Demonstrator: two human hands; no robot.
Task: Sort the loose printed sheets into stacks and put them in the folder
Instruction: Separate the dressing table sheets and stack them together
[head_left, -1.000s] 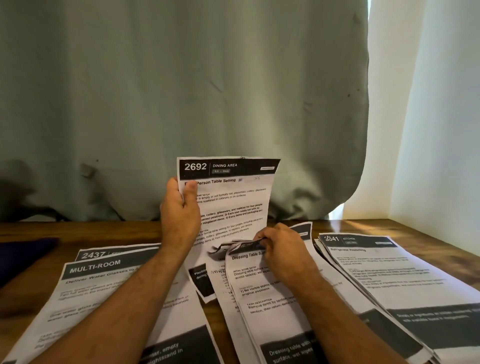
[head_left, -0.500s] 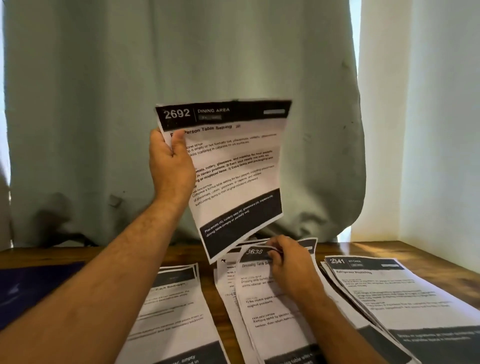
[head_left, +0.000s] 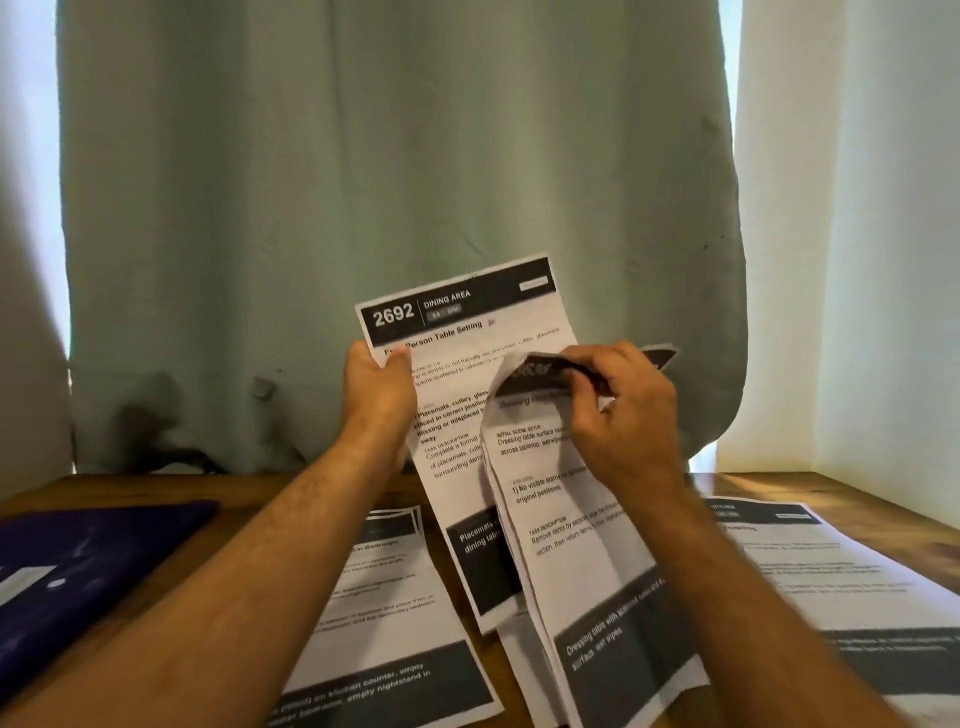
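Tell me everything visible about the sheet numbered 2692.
The sheet numbered 2692 is white printed paper with a black header reading "DINING AREA" and a black band near its bottom. It is held upright above the wooden table, tilted. The left hand holds its left edge, thumb on the front. The sheets in the right hand overlap its right side.

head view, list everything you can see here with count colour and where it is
white printed sheet headed 2692 dining area: one, black banners, held up at centre
white sheets headed dressing table: a few, lifted at their top, right of it
stack of white printed sheets: one, flat at lower centre
second stack of printed sheets: one, flat at right
dark purple folder: one, at left
wooden table: one, brown
pale green curtain: one, behind
left hand: grips the 2692 sheet
right hand: pinches the dressing table sheets
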